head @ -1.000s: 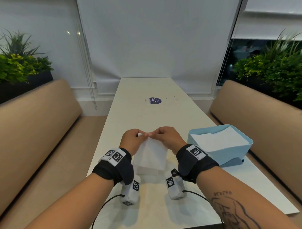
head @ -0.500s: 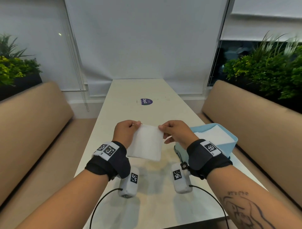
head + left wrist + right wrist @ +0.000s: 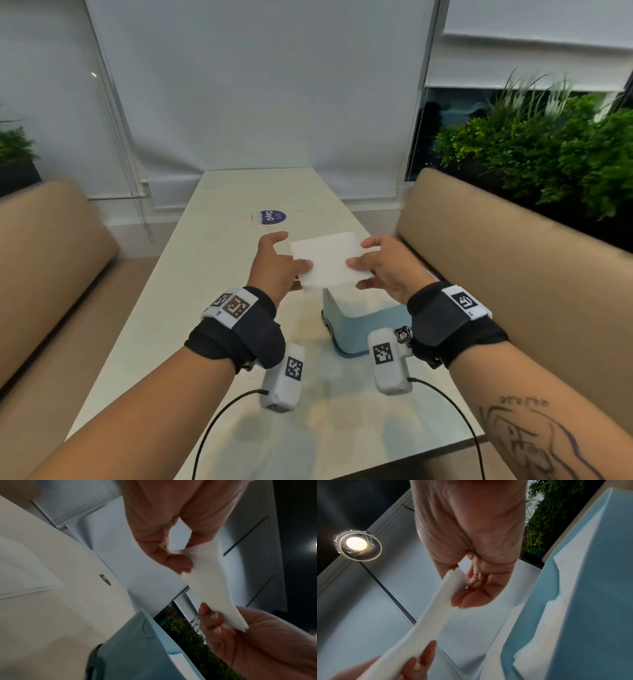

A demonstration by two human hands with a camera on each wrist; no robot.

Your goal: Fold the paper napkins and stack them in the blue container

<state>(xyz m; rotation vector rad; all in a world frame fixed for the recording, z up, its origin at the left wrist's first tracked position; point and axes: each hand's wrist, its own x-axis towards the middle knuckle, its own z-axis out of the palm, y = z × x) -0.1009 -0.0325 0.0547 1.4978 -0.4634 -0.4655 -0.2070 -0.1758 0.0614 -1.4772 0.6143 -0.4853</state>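
1 folded napkin pinched by left hand and right hand, partly hiding blue container, tan benches flanking table

1. A long pale table stretches beneath and ahead of my left hand and right hand.
2. A tan left bench sits outside my left hand, and a tan right bench outside my right.
3. White blinds hang straight ahead.
4. A dark window and green plants lie beyond my right hand.
5. A round ceiling lamp glows overhead.
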